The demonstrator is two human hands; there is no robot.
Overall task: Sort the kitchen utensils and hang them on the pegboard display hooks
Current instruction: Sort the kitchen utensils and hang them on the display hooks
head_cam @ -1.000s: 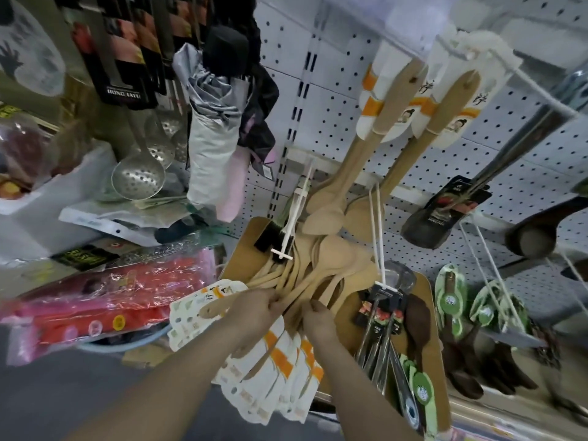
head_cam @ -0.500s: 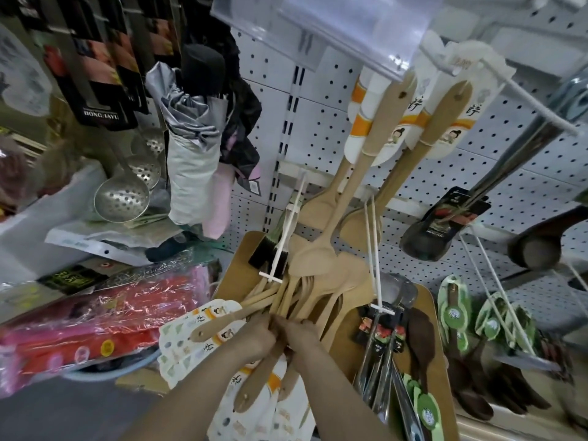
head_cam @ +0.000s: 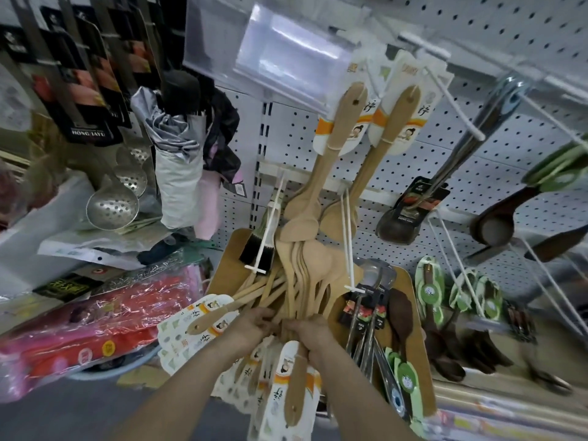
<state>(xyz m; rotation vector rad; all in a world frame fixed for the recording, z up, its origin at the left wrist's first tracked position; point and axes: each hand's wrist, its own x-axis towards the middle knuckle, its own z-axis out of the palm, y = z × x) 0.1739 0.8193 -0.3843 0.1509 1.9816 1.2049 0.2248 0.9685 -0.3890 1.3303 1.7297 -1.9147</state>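
Facing a white pegboard (head_cam: 289, 144) wall in a shop aisle, hung with carded utensils on hooks. Far left of the bundle of wooden spoons (head_cam: 299, 275), red plastic-wrapped packs (head_cam: 95, 316) heaped low, probably stock waiting its turn. Above those, perforated skimmers (head_cam: 113, 206) and a folded umbrella (head_cam: 178, 160) hanging. At the bundle's lower end, both hands gripping the handles: left hand (head_cam: 254, 324) with fingers curled round the fanned-out handles, right hand (head_cam: 313, 337) closed round the tighter cluster, likely gathering them so the holes line up for one hook. Straight above the bundle, two hung spoons (head_cam: 346, 138) already on a hook, apparently marking where the rest belong. Right of the bundle, black-carded steel utensils (head_cam: 366, 310), a dark ladle (head_cam: 399, 218) and green-carded utensils (head_cam: 429, 291), seemingly grouped by kind.
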